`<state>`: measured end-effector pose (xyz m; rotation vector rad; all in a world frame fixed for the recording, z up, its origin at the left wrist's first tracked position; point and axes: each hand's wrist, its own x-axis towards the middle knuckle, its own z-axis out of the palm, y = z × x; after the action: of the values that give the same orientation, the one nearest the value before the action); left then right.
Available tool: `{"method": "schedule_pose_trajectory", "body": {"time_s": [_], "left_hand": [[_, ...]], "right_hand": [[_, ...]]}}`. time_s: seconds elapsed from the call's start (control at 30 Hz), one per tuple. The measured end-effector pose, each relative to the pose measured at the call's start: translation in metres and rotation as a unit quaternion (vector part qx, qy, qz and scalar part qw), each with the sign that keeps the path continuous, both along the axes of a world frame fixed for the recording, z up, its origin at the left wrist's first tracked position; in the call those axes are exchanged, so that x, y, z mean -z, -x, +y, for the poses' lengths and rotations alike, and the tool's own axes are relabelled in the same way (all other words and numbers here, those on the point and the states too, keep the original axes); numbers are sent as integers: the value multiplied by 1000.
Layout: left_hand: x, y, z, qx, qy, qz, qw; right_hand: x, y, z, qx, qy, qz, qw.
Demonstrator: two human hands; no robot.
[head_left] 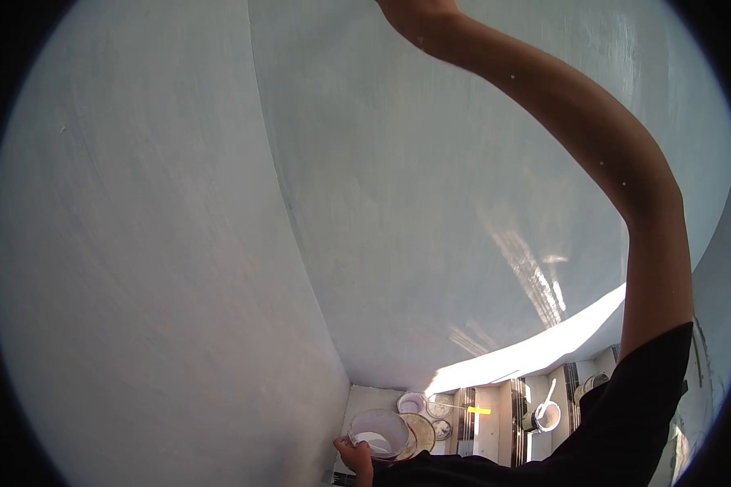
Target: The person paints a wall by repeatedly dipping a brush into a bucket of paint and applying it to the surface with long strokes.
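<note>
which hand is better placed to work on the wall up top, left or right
Probably the right. The right arm is raised along the pale wall, with its hand out of the picture at the top. The left hand is low, gripping a white tub.

wall [430, 203]: my painted plaster, pale, matt, faint streaks where sun rakes it
container [379, 433] in my left hand [354, 457]: looks plastic, smooth, whitish inside
sleeve [625, 422]: black cloth, matt
buckets [547, 415] below: plastic-looking, paint-smeared
</note>
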<state>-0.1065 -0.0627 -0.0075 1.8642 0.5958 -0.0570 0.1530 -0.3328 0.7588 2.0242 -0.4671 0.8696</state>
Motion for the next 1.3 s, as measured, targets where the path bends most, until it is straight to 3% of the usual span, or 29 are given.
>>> {"method": "schedule_pose_trajectory", "body": {"time_s": [0.03, 0.13, 0.23, 0.27, 0.33, 0.43, 0.47, 0.53, 0.6, 0.63, 0.7, 0.8, 0.83, 1.0, 1.03, 1.17, 1.2, 1.27, 1.3], "left_hand": [[-1, 6, 0, -3, 5, 7, 1000], [13, 21, -4, 1, -17, -26, 1000], [22, 37, -12, 15, -29, -58, 998], [27, 46, -10, 17, 24, -43, 999], [32, 53, -9, 28, 122, -15, 992], [35, 59, -18, 43, 183, -19, 982], [44, 59, -23, 46, 162, -71, 983], [83, 68, -18, 53, 114, -170, 977], [78, 77, -19, 57, 98, -141, 984], [61, 83, -23, 58, 92, -125, 986], [19, 87, -27, 45, 141, -78, 986], [36, 93, -22, 39, 135, -117, 983], [44, 92, -23, 42, 120, -146, 981], [14, 77, -28, 92, 63, -64, 992], [7, 74, -31, 106, 58, -68, 990], [11, 61, -43, 154, 68, -118, 979], [12, 60, -46, 165, 84, -131, 974], [-26, 62, -55, 178, 137, -160, 961], [-39, 64, -58, 181, 137, -161, 961]], "right_hand": [[43, -2, -15, -26, 108, 33, 993], [183, -5, -45, 137, 359, -47, 922], [272, 23, -35, 153, 352, 20, 923], [294, 36, -22, 132, 332, 51, 933], [333, 58, -7, 95, 284, 115, 947], [381, 87, 3, 26, 156, 190, 969], [387, 93, 7, 7, 93, 227, 969], [379, 100, 20, -14, -126, 403, 906], [358, 114, 13, -30, -307, 534, 787], [345, 131, 15, -29, -306, 587, 749], [372, 156, -1, -33, -477, 576, 664], [429, 198, -31, -87, -532, 612, 579], [434, 220, -41, -102, -601, 581, 539], [502, 296, -80, -160, -787, 413, 430], [512, 309, -80, -156, -804, 377, 432], [526, 350, -50, -174, -760, 319, 539], [538, 356, -45, -157, -793, 298, 508], [563, 368, -34, -167, -788, 270, 528], [579, 374, -32, -156, -809, 246, 511]]}}
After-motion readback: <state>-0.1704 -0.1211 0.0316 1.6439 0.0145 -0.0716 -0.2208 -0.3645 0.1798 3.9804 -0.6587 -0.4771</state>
